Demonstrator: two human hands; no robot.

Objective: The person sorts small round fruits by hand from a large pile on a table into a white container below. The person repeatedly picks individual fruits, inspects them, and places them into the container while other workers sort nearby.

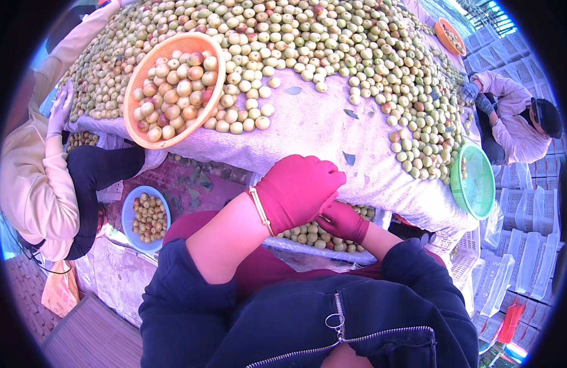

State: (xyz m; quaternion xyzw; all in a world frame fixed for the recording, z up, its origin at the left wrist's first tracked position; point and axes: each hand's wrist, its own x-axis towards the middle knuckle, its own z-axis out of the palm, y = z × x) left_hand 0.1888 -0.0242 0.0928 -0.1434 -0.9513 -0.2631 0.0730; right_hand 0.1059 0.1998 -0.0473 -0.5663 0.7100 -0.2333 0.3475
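Observation:
My left hand (302, 193), in a red glove with a bracelet at the wrist, is curled over the front edge of the cloth-covered table (306, 112). My right hand (345, 222), gloved in the same red, meets its underside, fingertips partly hidden. Whether either holds anything is hidden. Beneath them stands a plastic-lined crate (320, 254) with green and reddish jujubes (313, 237). Beyond my hands, a large heap of jujubes (306, 34) covers the table's far part. An orange plastic basket (130, 108) of jujubes tilts at the heap's near left edge.
A green basket (483, 184) with few fruits leans at the table's right edge. A blue basket (124, 211) of jujubes stands low left. People sit at left (35, 179) and right (509, 110). Plastic-lined crates (527, 211) are stacked far right. Loose leaves (349, 158) lie on the cloth.

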